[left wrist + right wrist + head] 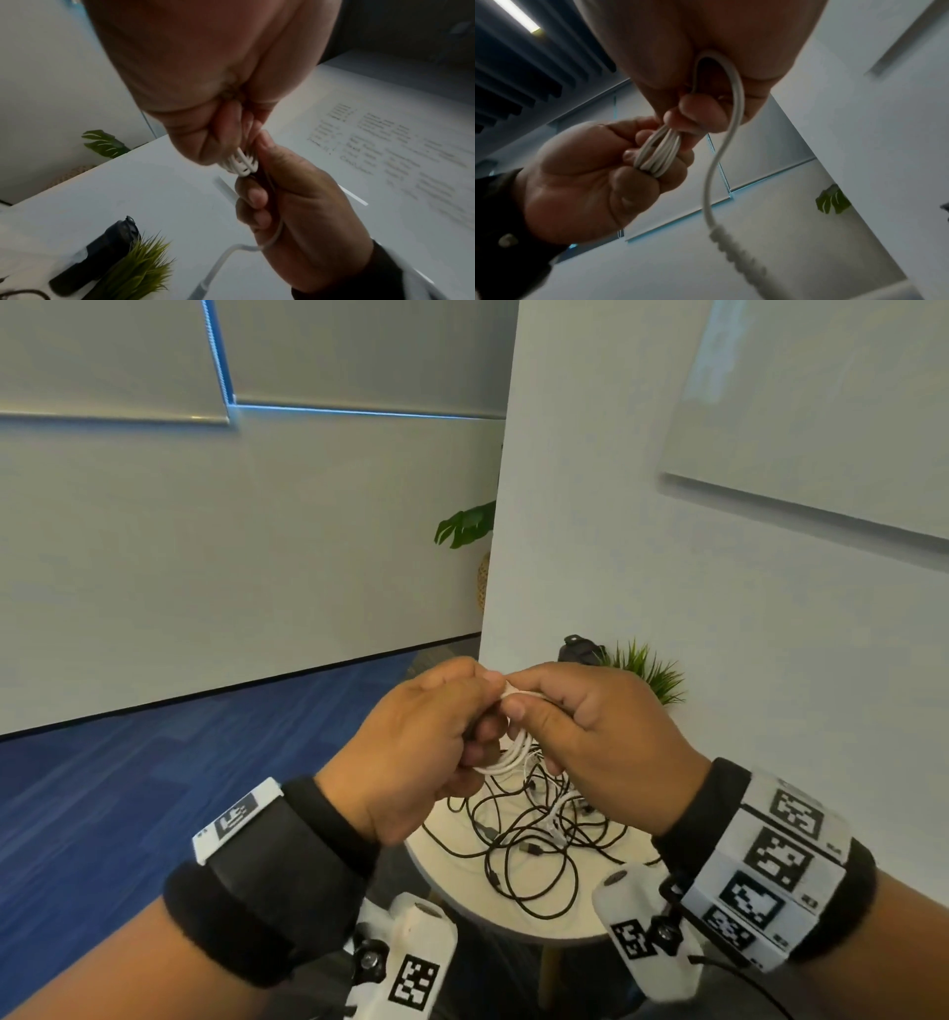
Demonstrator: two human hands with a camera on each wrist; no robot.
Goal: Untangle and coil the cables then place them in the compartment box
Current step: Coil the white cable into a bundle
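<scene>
— What are the hands holding?
— Left hand (pixel 411 752) and right hand (pixel 601 742) both curl tight on a smooth white cable (pixel 659 154), looped in round coils, above the table (pixel 452 875).
— Others?
— Thin black cables (pixel 529 855) tangled there.

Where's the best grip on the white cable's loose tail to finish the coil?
Pinch the loose tail just below the right hand, coming from the right side. It hangs free there in an S-curve, while the left hand already grips the bundled loops. Probably avoid the ribbed end: it sits too far from the coil.
</scene>
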